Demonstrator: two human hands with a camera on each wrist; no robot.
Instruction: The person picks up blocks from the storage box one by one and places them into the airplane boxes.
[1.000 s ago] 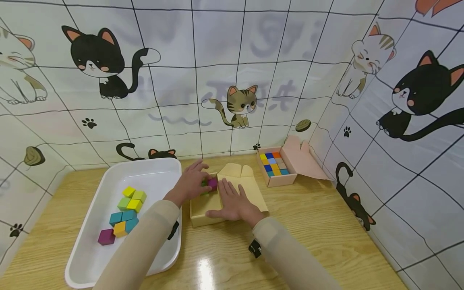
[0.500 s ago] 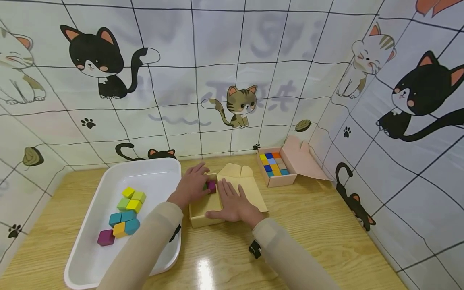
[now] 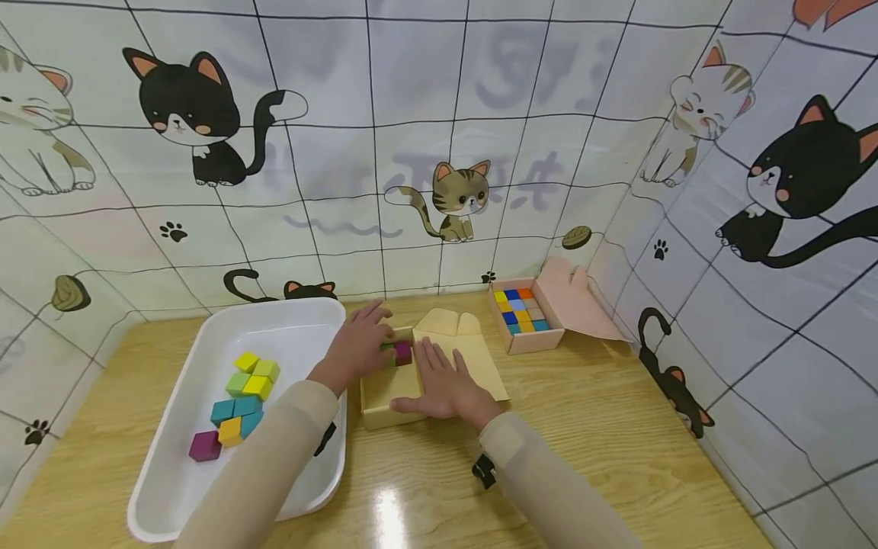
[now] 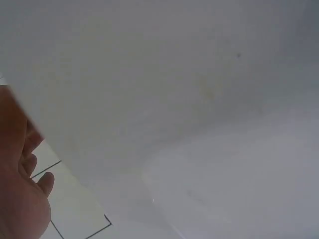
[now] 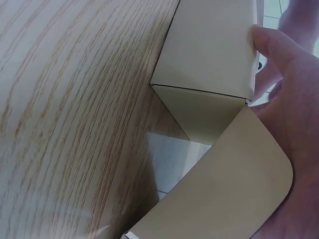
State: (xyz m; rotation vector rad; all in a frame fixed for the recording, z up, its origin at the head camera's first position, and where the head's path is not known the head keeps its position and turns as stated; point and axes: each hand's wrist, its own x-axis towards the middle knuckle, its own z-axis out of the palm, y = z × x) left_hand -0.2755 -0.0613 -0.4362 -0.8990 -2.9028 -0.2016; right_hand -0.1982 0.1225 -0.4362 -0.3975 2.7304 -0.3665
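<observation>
A pale yellow cardboard box [image 3: 389,395] lies on the table, its lid [image 3: 482,357] folded back to the right. A purple cube [image 3: 402,352] sits at its far end, beside a green cube [image 3: 389,359] partly covered by my left hand [image 3: 353,347]. That hand reaches over the box's far left corner, fingers bent down at the cubes; I cannot tell whether they pinch one. My right hand [image 3: 442,387] lies flat with fingers spread across the lid's hinge side. In the right wrist view its thumb [image 5: 271,46] touches the top edge of the box wall [image 5: 209,50].
To the left, a white tray [image 3: 161,457] holds several yellow, lime, teal, orange and purple cubes. A pink box [image 3: 535,343] filled with coloured cubes stands open at the back right. A cat-print sheet [image 3: 329,168] hangs behind and at both sides of the wooden table [image 3: 583,457].
My left hand shifts slightly over the far end of the box, and more of the green cube shows than half a second ago. The right hand stays on the lid.
</observation>
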